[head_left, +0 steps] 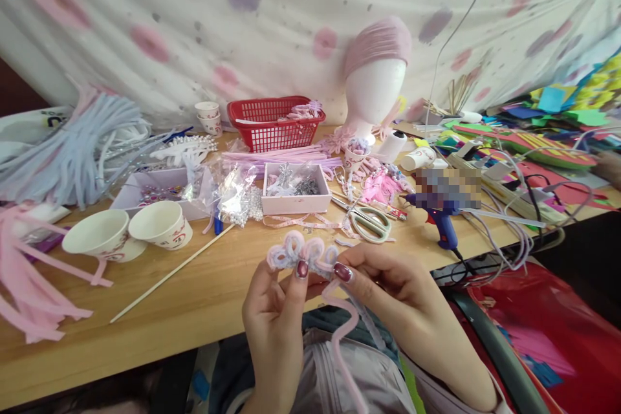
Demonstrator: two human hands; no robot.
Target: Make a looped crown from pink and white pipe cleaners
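Observation:
Between my two hands is a looped pipe cleaner piece in pale pink and pale lilac, its small loops standing up in a row. My left hand pinches its left part between thumb and fingers. On the other end, my right hand presses thumb against fingers where the loops stop. A loose pink strand and a lilac strand hang down from there over my lap. Beyond my hands lie scissors with pale handles and a measuring tape. Some fingertips are hidden behind the piece.
Paper cups and a thin wooden stick are on the left. A white box and red basket stand behind. A foam head rises at the back. On the right lie a blue glue gun and tangled cables.

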